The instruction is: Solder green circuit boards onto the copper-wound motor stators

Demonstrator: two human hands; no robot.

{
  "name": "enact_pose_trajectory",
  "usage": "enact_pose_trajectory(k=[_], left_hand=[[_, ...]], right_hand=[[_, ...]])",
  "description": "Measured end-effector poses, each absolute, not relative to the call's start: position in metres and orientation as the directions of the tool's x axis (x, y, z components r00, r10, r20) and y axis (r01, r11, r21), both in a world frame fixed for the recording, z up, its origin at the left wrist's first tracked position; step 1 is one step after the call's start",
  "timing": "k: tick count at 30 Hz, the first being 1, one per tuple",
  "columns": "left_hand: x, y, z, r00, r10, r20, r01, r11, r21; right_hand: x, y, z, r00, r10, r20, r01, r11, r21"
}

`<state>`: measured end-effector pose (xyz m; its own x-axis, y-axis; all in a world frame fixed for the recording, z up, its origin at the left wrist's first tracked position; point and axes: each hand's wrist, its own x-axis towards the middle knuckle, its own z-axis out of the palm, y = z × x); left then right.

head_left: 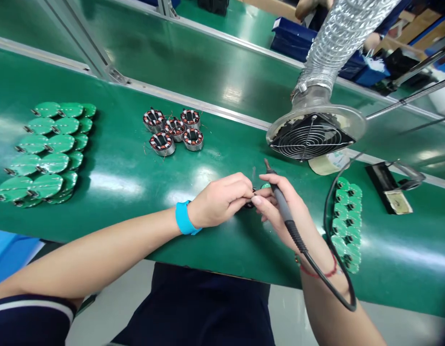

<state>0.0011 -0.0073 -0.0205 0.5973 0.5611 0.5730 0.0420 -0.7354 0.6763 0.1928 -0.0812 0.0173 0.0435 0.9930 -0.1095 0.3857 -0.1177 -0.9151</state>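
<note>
Between the thumb and forefinger of my right hand [285,206] rests a soldering iron [280,198], its tip pointing up and away from me. The fingertips of that hand also meet those of my left hand [225,199] over a small dark part [249,204] on the bench. My left fingers are pinched together, and what they grip is too covered to make out. A bit of green board [265,186] shows just behind the fingertips. Most of the dark part is hidden by my hands.
Several stator coils [175,129] stand on the green bench [117,192]. Stacked round green boards [45,163] lie left; smaller boards [347,226] lie right. A fume extractor [312,137] overhangs the bench, near a soldering iron stand [388,187]. The iron's cable [326,281] loops over my right wrist.
</note>
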Motion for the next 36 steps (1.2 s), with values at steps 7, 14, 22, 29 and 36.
enact_pose_trajectory(k=[7, 14, 22, 29, 36], left_hand=[[0.019, -0.018, -0.036, 0.643, 0.760, 0.098, 0.413, -0.451, 0.791], [0.013, -0.014, -0.038, 0.706, 0.708, 0.003, 0.273, -0.276, 0.921], [0.008, -0.018, -0.037, 0.705, 0.709, 0.012, 0.271, -0.285, 0.919], [0.009, -0.019, -0.041, 0.704, 0.709, 0.053, 0.245, -0.312, 0.918], [0.003, -0.020, -0.033, 0.699, 0.689, 0.192, 0.166, -0.417, 0.894]], right_hand=[[0.206, -0.082, 0.012, -0.039, 0.999, -0.003, 0.496, 0.017, -0.868], [0.222, -0.087, 0.012, -0.277, 0.918, 0.284, 0.847, 0.373, -0.380], [0.209, -0.088, -0.007, -0.335, 0.862, 0.380, 0.800, 0.473, -0.369], [0.204, -0.096, -0.030, -0.129, 0.913, 0.386, 0.739, 0.348, -0.577], [0.199, -0.100, -0.036, -0.132, 0.929, 0.346, 0.741, 0.324, -0.589]])
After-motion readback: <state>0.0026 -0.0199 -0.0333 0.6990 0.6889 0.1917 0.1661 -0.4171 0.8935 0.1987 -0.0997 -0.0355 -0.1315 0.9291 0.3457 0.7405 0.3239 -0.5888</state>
